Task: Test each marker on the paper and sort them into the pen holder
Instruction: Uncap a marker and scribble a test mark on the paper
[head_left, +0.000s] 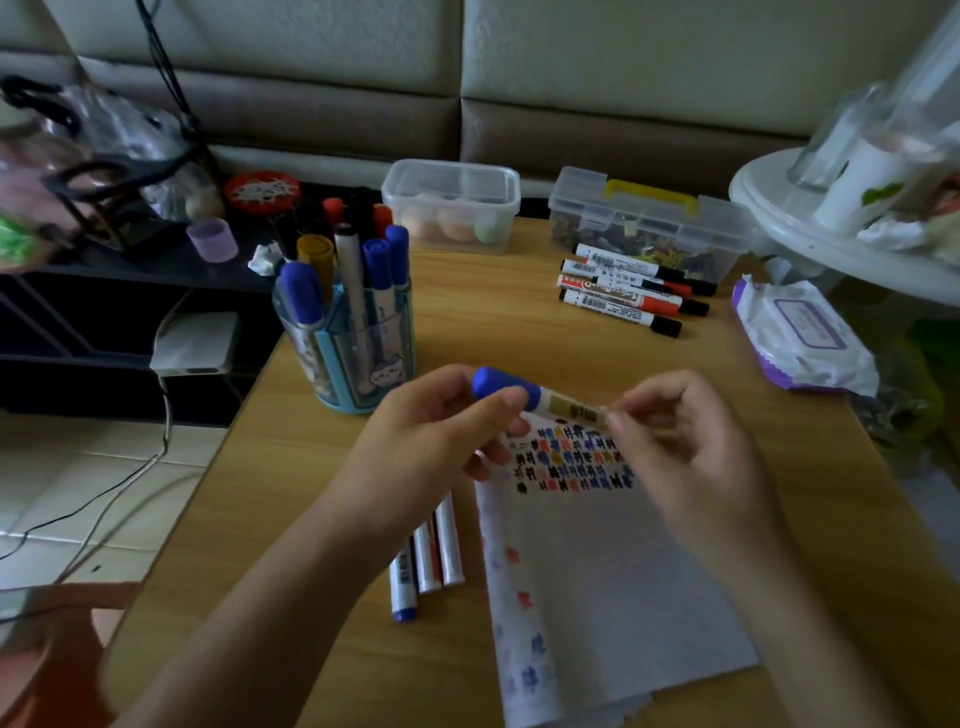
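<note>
Marker, judged light, stiff and smooth-barrelled, was held just above the paper on the tabletop, fingers of the left hand clamped round its blue cap, those of the right hand pinching the barrel's far end.

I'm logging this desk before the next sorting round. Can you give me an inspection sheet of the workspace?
Surface: wooden table, partly covered by paper.
Job's things: blue-capped marker held above the paper, which bears coloured test marks; pen holder holds several markers; loose markers lie at the far side; three markers lie by the left wrist.
Clutter: clear lidded box, clear box with yellow handle, wipes pack.
Grippers: left hand grips the marker's cap end; right hand pinches its other end.
Cables: cables trail across the floor at left.
Surroundings: sofa back behind; white stand at right.
</note>
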